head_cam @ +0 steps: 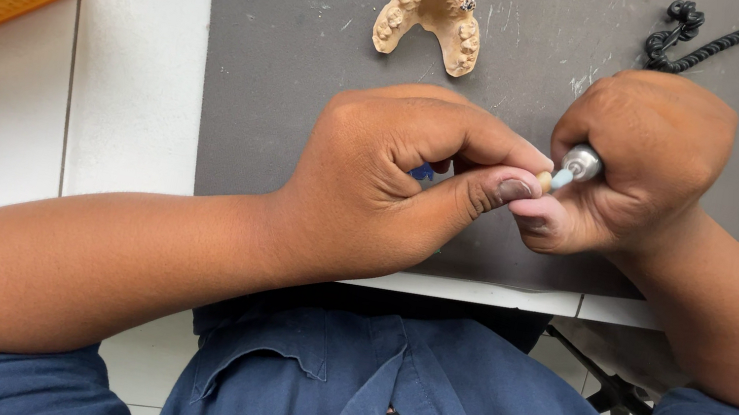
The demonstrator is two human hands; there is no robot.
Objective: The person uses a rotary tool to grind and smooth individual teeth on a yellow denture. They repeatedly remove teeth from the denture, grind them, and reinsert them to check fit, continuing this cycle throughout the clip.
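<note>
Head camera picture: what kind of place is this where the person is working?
Probably a dental workshop. A plaster teeth model lies on a grey mat, and the right hand holds a small grinding tool against a tiny piece pinched in the left hand.

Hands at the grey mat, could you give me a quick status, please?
Left hand pinching a small tooth piece. Right hand gripping the grinding tool, tip at the piece. Jaw cast lies apart.
</note>
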